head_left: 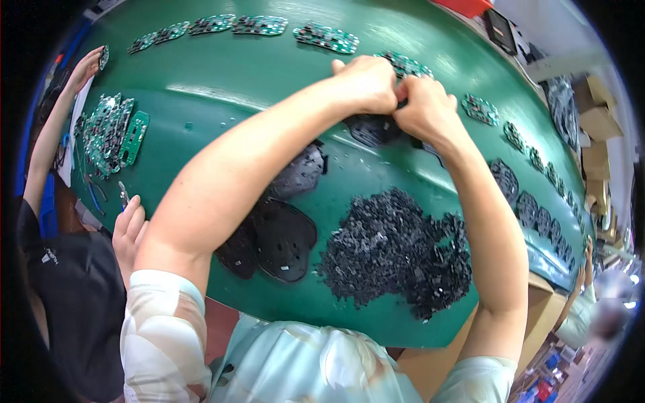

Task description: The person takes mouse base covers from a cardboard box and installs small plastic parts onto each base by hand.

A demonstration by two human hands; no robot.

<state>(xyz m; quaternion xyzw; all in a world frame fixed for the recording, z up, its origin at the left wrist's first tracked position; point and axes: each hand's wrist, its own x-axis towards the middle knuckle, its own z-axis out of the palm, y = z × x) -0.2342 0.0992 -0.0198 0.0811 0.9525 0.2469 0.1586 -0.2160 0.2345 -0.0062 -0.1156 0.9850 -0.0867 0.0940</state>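
Observation:
Both of my hands are together at the far side of the green table (222, 101), touching or nearly touching. My left hand (368, 84) has its fingers curled, and my right hand (426, 107) has its fingers bent beside it. A green circuit board (408, 65) lies just beyond my fingertips; whether they grip it is hidden. Under my hands sits a black plastic part (373, 131). Nearer to me is a large pile of small black pieces (390, 248), with black shells (285, 242) to its left.
A row of circuit boards (326, 37) curves along the far side. More black parts (527, 208) lie at the right. At the left, a co-worker's hand (131, 232) holds pliers (123, 195) near a heap of boards (106, 134). Another person (581, 312) is at the far right.

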